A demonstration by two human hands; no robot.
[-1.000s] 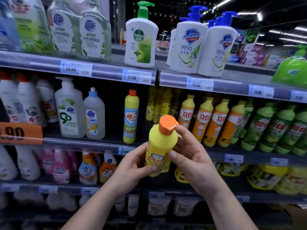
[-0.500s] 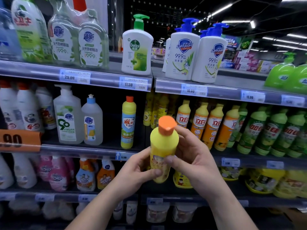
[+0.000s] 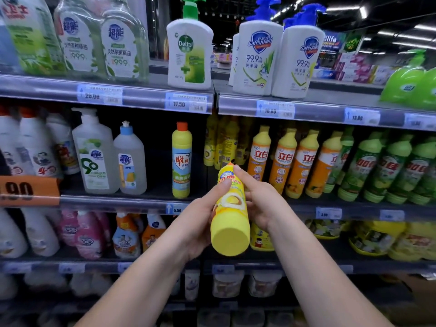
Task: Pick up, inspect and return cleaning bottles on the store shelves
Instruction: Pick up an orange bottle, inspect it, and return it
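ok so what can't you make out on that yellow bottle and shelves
Head view only:
yellow bottle cap: mostly behind the right hand.
Its label's small print: blurred, partly under the left hand.
orange price sign: cut by the left edge.
bottom shelf jars: blurred.

well left of my fingers point(image 3: 245, 178) hangs an orange price sign point(image 3: 28, 190), its big digits reading 90. just left of them and a little lower sits a 5.50 price label point(image 3: 174, 209). higher up to the left are a 25.00 label point(image 3: 99, 95) and a 17.50 label point(image 3: 186, 103). far above to the right, strip lights point(image 3: 363, 11) glow on a dark ceiling, over pink and white boxes point(image 3: 354, 67) in a distant aisle. well below my fingers stand blurred clear tubs point(image 3: 227, 285).
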